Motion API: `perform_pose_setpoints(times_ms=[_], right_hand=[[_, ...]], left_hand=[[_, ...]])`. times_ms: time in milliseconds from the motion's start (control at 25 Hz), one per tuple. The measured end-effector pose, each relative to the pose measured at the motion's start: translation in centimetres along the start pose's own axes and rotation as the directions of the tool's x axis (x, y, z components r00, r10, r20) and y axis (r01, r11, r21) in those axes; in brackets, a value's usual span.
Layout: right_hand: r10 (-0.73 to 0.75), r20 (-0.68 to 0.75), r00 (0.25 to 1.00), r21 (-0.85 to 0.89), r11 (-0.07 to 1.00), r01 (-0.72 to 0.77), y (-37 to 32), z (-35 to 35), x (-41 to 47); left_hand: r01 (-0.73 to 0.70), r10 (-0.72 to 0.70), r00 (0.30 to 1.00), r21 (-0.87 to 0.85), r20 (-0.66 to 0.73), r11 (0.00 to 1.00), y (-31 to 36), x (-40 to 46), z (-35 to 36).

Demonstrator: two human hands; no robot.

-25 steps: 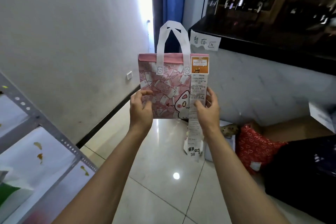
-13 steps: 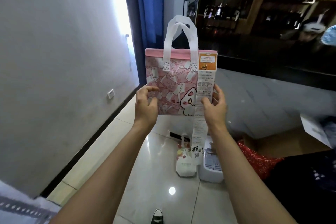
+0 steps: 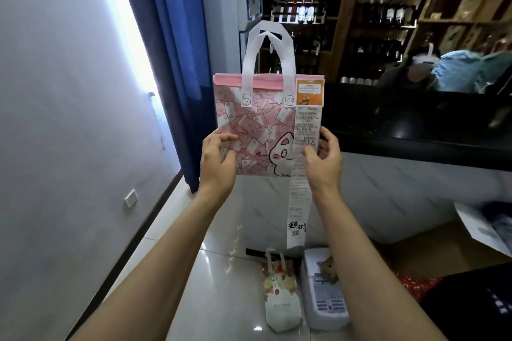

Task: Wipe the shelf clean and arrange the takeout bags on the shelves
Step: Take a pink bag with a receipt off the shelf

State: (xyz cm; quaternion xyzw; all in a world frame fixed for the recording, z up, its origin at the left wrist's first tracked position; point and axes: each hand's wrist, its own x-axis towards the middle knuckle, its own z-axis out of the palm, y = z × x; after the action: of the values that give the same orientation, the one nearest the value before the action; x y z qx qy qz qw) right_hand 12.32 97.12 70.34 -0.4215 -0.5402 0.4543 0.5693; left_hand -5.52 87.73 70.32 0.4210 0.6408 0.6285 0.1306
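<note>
Holding up a pink cartoon-printed fabric takeout bag (image 3: 257, 130) with white handles, upright. Left hand (image 3: 217, 163) gripping its lower left edge; right hand (image 3: 322, 162) pinching its lower right edge and long white paper receipt (image 3: 300, 174).

A blue curtain (image 3: 171, 63) hangs beside dark bottle shelves (image 3: 374, 22) behind a black counter (image 3: 415, 124).

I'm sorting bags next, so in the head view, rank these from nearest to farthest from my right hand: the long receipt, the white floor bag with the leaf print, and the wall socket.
1. Long receipt: pinched in the right hand.
2. White leaf-print bag: on the floor, below the hands.
3. Wall socket: far left, low on the wall.
</note>
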Motion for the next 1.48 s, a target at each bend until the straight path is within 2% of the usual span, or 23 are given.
perform_pose_setpoints(times_ms=[320,840,1240,1480], right_hand=[[-0.034,-0.002,0.999,0.014,0.999,0.034,1.9,4.5,12.3],[-0.038,-0.015,0.999,-0.012,0.999,0.038,6.6,8.9,27.3],[-0.061,-0.060,0.996,-0.094,0.994,0.055,8.7,11.4,31.3],[-0.129,-0.085,0.988,-0.215,0.971,0.108,8.6,11.0,31.4]], left_hand=[[-0.064,0.062,0.997,0.035,0.034,0.997,-2.2,12.0,4.4],[-0.005,-0.002,0.996,0.078,0.086,0.997,-7.5,25.8,11.9],[-0.012,-0.012,0.984,0.134,0.180,0.991,-10.8,31.8,13.6],[0.014,-0.033,0.991,0.148,0.130,0.989,-10.9,32.8,12.8]])
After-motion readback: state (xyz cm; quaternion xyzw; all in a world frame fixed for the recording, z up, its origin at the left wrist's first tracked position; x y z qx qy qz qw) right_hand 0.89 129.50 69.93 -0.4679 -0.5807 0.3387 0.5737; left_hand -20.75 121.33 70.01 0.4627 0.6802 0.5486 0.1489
